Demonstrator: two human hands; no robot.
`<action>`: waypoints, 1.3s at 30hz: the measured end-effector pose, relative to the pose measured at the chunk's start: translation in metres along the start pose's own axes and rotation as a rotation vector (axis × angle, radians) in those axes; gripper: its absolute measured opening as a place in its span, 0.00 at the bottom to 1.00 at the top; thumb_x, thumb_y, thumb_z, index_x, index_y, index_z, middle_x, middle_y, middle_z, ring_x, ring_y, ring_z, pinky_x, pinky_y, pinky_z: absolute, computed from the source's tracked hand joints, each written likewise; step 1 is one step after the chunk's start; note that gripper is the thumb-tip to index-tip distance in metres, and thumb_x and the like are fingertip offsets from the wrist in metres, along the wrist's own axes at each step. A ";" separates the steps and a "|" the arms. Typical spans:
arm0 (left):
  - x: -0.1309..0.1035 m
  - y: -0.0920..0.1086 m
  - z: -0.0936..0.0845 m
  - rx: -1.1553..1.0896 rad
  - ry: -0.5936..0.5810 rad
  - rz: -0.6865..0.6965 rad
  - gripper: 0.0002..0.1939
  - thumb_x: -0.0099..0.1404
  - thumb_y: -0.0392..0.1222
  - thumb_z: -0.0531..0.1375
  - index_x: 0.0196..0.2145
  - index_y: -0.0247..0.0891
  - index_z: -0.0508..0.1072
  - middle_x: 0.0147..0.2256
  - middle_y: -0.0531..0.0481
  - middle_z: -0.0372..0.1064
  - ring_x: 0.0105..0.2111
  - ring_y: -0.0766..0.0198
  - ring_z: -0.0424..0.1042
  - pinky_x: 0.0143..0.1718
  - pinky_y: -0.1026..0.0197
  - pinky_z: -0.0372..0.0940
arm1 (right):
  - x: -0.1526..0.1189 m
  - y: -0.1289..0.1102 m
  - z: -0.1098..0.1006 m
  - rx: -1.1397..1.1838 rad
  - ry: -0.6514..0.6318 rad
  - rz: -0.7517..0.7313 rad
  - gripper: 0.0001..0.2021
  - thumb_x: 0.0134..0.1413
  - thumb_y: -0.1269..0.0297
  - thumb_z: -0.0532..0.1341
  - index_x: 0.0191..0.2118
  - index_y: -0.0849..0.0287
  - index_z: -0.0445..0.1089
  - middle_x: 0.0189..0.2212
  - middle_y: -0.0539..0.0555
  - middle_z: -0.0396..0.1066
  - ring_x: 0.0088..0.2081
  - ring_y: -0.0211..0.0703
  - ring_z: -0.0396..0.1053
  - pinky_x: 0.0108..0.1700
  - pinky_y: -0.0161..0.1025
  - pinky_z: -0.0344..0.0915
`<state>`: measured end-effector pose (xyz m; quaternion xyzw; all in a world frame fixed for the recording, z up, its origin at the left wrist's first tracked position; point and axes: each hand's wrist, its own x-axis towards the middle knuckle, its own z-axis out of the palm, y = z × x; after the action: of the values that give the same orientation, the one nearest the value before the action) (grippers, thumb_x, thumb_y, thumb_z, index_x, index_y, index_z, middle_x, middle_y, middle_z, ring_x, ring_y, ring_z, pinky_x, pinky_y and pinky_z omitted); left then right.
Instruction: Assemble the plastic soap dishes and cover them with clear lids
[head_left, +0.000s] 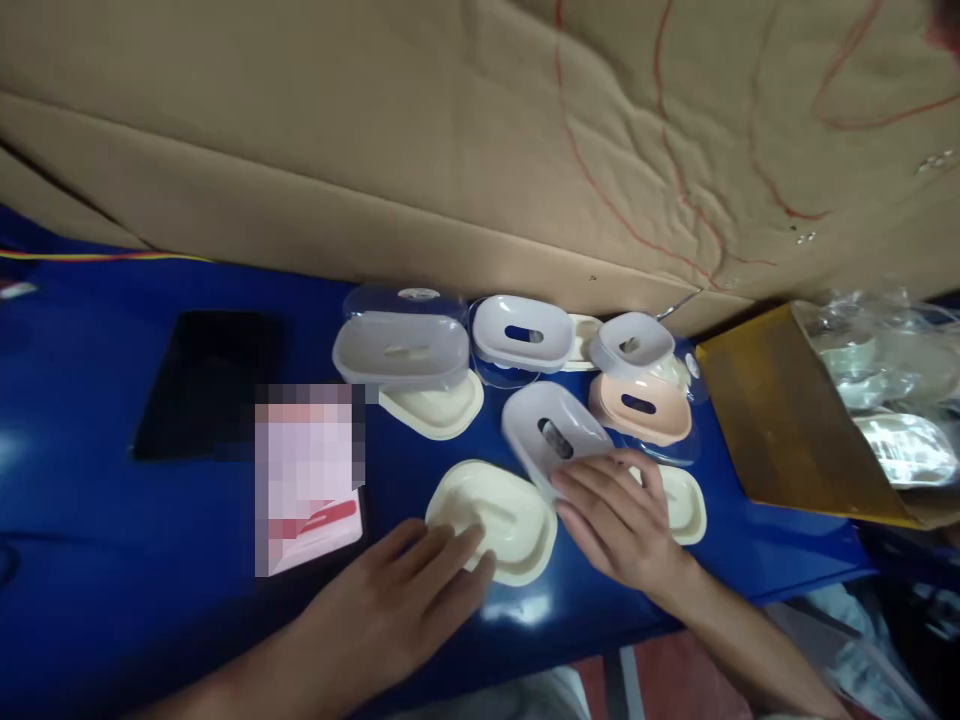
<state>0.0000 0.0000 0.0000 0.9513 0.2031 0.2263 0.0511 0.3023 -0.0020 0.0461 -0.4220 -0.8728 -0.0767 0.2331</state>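
Observation:
My right hand [626, 520] grips the near end of a pale lavender oval soap dish [529, 420] with a long slot, tilted above the blue table. Its thumb is partly hidden. A cream oval soap dish tray [521, 530] lies just in front. Over that tray's left and near rim rest the fingers of my left hand [390, 600], slightly apart and not wrapped round it. Another cream tray [686, 505] lies partly behind my right hand. A peach slotted dish [641, 408] sits beyond, on a clear lid [667, 447].
Along the cardboard wall [420, 220] stand more lavender dishes [523, 335], with clear lids and cream trays. An opened carton [787, 410] on the right holds plastic-wrapped items. To the left lie a dark flat object [202, 380] and a lit phone [330, 530], partly pixelated.

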 end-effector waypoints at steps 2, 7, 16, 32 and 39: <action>0.001 0.001 -0.002 0.027 0.031 0.012 0.17 0.74 0.32 0.59 0.57 0.40 0.77 0.55 0.45 0.76 0.50 0.55 0.73 0.56 0.51 0.64 | -0.005 -0.005 -0.003 0.018 0.016 -0.086 0.08 0.74 0.70 0.64 0.52 0.62 0.80 0.42 0.55 0.86 0.47 0.44 0.81 0.65 0.49 0.64; 0.006 0.002 -0.002 0.047 0.201 -0.076 0.21 0.71 0.40 0.70 0.59 0.55 0.76 0.61 0.49 0.70 0.61 0.54 0.69 0.74 0.41 0.53 | -0.009 -0.008 -0.006 0.082 0.026 -0.273 0.08 0.74 0.67 0.64 0.47 0.55 0.84 0.42 0.49 0.86 0.50 0.40 0.80 0.65 0.45 0.67; 0.007 -0.013 0.001 -0.079 -0.054 -0.162 0.30 0.71 0.41 0.66 0.68 0.41 0.69 0.73 0.34 0.59 0.77 0.42 0.52 0.77 0.39 0.47 | -0.005 -0.005 0.017 0.251 -0.004 -0.473 0.09 0.66 0.68 0.65 0.41 0.55 0.85 0.37 0.49 0.84 0.43 0.41 0.78 0.47 0.40 0.73; 0.003 -0.008 0.004 -0.152 -0.081 -0.180 0.26 0.74 0.32 0.61 0.67 0.37 0.70 0.76 0.30 0.54 0.75 0.36 0.57 0.66 0.35 0.70 | -0.020 -0.007 0.009 0.204 -0.137 -0.496 0.06 0.70 0.59 0.66 0.45 0.50 0.81 0.41 0.49 0.81 0.44 0.43 0.74 0.53 0.44 0.71; 0.009 -0.009 -0.012 -0.176 -0.070 -0.128 0.18 0.76 0.27 0.56 0.58 0.36 0.75 0.68 0.38 0.67 0.77 0.42 0.53 0.74 0.36 0.61 | -0.021 -0.007 0.011 0.224 -0.134 -0.508 0.06 0.70 0.62 0.64 0.44 0.52 0.80 0.41 0.50 0.80 0.44 0.44 0.73 0.52 0.45 0.69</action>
<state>-0.0015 0.0114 0.0130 0.9356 0.2406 0.2061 0.1560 0.3043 -0.0181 0.0270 -0.1654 -0.9670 -0.0076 0.1936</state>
